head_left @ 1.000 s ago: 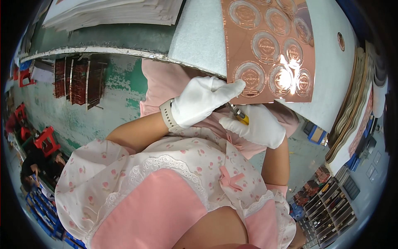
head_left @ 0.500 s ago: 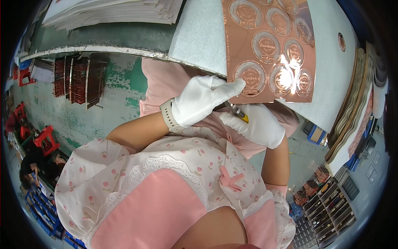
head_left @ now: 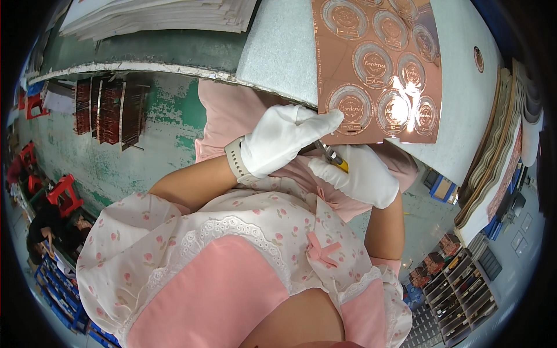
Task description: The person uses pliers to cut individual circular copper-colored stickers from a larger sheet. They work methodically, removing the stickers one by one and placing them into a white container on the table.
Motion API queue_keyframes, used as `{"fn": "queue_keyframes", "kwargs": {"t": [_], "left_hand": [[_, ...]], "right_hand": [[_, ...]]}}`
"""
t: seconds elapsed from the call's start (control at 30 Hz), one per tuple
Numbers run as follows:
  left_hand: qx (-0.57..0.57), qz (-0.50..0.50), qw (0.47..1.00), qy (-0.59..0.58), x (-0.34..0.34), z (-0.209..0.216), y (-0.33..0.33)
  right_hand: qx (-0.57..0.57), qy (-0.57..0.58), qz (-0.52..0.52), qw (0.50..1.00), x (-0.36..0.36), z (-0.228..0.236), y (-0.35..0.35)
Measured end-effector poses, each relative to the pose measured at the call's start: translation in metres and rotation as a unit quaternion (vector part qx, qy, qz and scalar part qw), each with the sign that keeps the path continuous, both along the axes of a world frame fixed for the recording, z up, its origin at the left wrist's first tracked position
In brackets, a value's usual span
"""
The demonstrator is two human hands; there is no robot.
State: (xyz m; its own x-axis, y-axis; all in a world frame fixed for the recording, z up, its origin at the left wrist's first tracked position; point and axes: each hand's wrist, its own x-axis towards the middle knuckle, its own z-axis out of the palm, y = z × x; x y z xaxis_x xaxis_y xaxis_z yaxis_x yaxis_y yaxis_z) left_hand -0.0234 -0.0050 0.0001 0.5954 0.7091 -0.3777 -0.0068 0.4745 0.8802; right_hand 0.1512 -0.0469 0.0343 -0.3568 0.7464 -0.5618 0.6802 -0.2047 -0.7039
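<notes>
A shiny copper-coloured sheet with several round embossed emblems overhangs the near edge of the work table. My left hand, in a white glove, pinches the sheet's near left corner, thumb on top; its other fingers are partly hidden. My right hand, also gloved in white, is closed round a slim tool with a yellow handle and a metal front, perhaps a utility knife. The tool's metal end sits just below the sheet's near edge, beside my left hand. Its very tip is hidden.
Pale padding covers the table beneath the sheet. A stack of large papers lies at the far left. Layered boards lean at the right. A rack and red stools stand on the floor at left, near another person.
My hands, the tool and the copper sheet stay almost in place, with only a very slight shift. At far left the other person's arm has moved a little.
</notes>
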Motion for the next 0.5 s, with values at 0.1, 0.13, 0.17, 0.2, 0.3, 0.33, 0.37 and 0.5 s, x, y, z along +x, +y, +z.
{"fn": "queue_keyframes", "kwargs": {"t": [0.1,0.13,0.17,0.2,0.3,0.33,0.37,0.5], "left_hand": [[0.011,0.008,1.0,-0.006,0.001,-0.001,-0.001],[0.012,0.009,1.0,-0.008,0.001,-0.001,-0.001],[0.013,0.009,1.0,-0.01,0.001,-0.001,-0.001],[0.007,0.003,1.0,0.0,0.001,0.001,0.0],[-0.009,-0.006,1.0,0.025,0.0,0.004,0.002],[-0.013,-0.003,1.0,0.027,0.0,0.003,0.002],[-0.017,0.0,0.999,0.03,0.001,0.002,0.001],[-0.054,0.005,0.998,0.039,0.002,0.007,0.002]], "right_hand": [[-0.01,0.005,-0.011,1.0,0.0,0.0,0.0],[-0.017,0.006,-0.016,1.0,0.0,0.0,0.001],[-0.001,0.01,-0.021,1.0,-0.001,-0.001,0.0],[0.015,0.014,-0.027,0.999,-0.001,-0.003,-0.002],[0.013,-0.006,-0.037,0.999,-0.004,-0.006,-0.004],[0.005,-0.018,-0.04,0.999,-0.006,-0.007,-0.005],[0.0,-0.008,-0.057,0.998,-0.008,-0.009,-0.007],[-0.001,0.008,-0.095,0.995,-0.013,-0.021,-0.016]]}}
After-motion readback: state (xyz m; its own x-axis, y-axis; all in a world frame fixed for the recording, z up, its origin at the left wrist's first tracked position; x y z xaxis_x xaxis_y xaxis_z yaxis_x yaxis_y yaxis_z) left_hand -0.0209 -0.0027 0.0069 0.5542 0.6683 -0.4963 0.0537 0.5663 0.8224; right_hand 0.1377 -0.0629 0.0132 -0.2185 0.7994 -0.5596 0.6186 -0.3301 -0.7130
